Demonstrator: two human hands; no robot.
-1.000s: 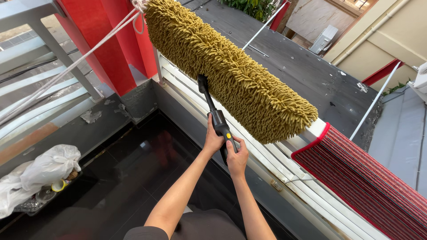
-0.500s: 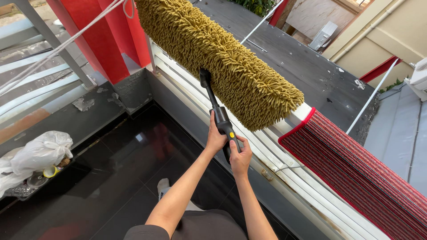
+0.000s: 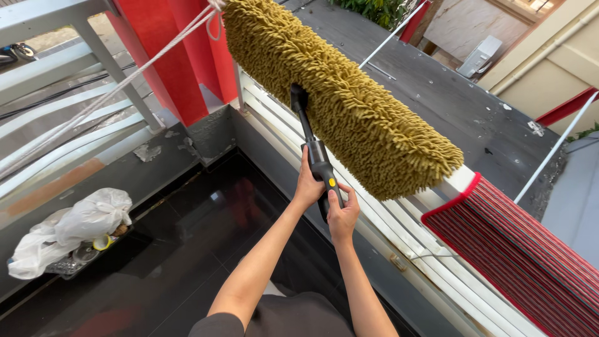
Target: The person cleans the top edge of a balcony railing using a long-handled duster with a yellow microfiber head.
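So we've got this black spray lance (image 3: 315,153) with a small yellow button on it, held up at an angle with its tip right against a shaggy olive-yellow rug (image 3: 349,100) that's draped over the white railing (image 3: 399,231) of the balcony. Our left hand (image 3: 307,184) is wrapped around the lance just beside the button, and our right hand (image 3: 342,215) is closed around the lower end, both grips fully shut on it. Both arms are stretched forward and up from the bottom of the view, elbows only slightly bent.

Around that: a red striped rug (image 3: 524,262) hangs over the same railing just to the right of the shaggy one, not quite touching it. A red cloth (image 3: 181,56) hangs on the left behind a white rope (image 3: 125,84) running diagonally. The balcony floor (image 3: 175,249) is dark, glossy tile, and a white plastic bag (image 3: 68,231) sits on the ledge at far left, well apart from us. Past the railing there's a grey flat roof (image 3: 449,106).
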